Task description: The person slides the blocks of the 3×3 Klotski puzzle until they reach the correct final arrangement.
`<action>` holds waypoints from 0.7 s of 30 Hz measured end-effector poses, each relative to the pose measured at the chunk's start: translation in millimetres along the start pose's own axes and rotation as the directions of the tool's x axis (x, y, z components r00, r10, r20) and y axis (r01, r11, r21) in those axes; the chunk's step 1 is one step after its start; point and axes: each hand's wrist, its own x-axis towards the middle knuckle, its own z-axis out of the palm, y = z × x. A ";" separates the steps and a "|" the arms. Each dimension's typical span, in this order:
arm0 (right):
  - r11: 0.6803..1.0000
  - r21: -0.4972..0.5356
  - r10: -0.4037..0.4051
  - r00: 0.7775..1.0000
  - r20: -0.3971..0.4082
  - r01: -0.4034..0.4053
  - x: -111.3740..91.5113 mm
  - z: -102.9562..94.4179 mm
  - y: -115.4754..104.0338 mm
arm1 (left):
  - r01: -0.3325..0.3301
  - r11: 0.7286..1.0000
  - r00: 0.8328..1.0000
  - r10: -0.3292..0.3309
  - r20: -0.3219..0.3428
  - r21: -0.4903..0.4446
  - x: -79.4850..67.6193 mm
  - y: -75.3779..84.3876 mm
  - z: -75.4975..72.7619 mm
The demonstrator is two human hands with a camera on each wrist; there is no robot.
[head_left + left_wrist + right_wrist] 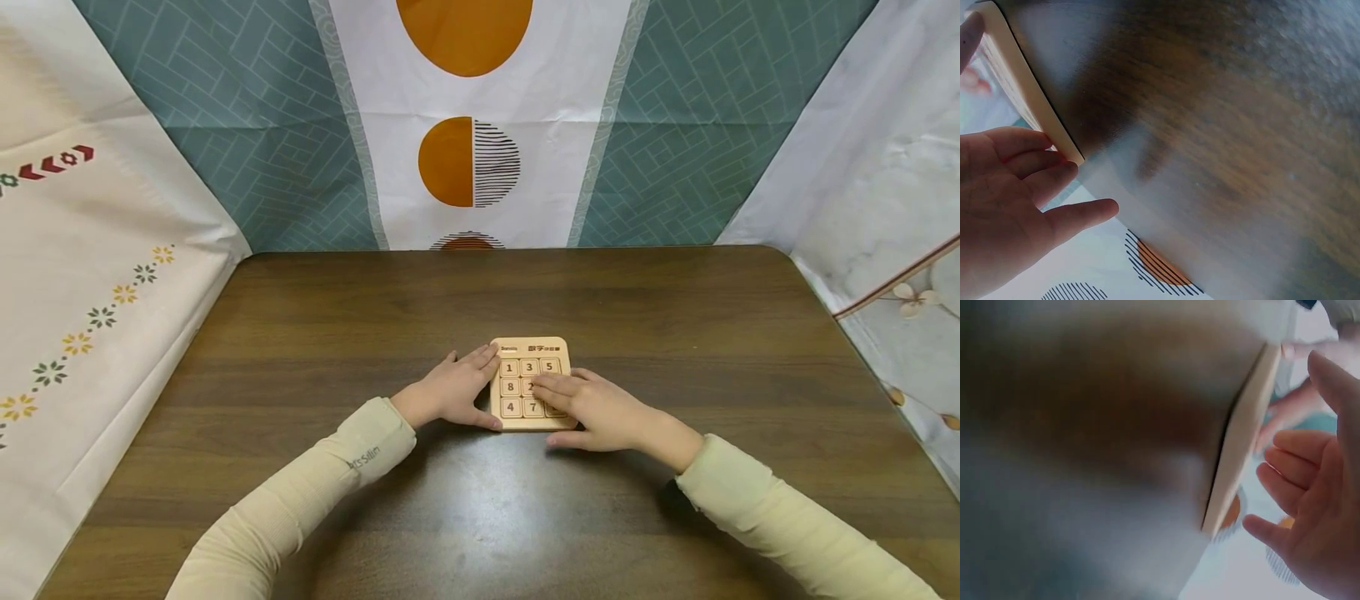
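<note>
A light wooden number sliding puzzle [525,342] lies flat on the table, its square tiles showing 1, 3 and 5 along the top row. Along its left side my left hand [459,390] rests with the fingers extended at the upper edge and the thumb by the lower corner. In the left wrist view, fingertips touch the pale board edge [1032,87] and the little finger points free. From the right, my right hand [609,413] lays straight fingers over the middle and lower right tiles, hiding some numbers. Its thumb stays off the board, near the bottom edge.
The dark wood-grain table [360,308] extends around the puzzle on every side. Behind it hangs a teal and white cloth [258,183] with orange circles. Pale patterned cloths [112,250] flank the table on the left and right.
</note>
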 end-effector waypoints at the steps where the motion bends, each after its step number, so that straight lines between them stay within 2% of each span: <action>1: 1.000 0.004 0.018 1.000 -0.014 -0.018 -0.8 -1.6 3.3 | 0.001 1.000 1.000 -0.001 0.001 -0.001 0.1 0.2 -0.2; 4: 0.998 -0.006 0.063 0.997 -0.036 -0.064 -1.7 -3.7 13.1 | 0.004 1.000 1.000 -0.004 0.002 -0.004 0.0 0.7 -0.3; 9: 0.997 0.000 0.074 0.997 0.006 -0.074 -2.0 -2.2 19.6 | 0.002 1.000 1.000 -0.002 0.002 -0.003 0.2 1.3 -0.7; 21: 0.999 -0.020 0.042 0.998 0.040 -0.041 -13.2 1.4 3.4 | 0.002 1.000 1.000 -0.002 -0.004 0.000 -0.6 0.1 -0.7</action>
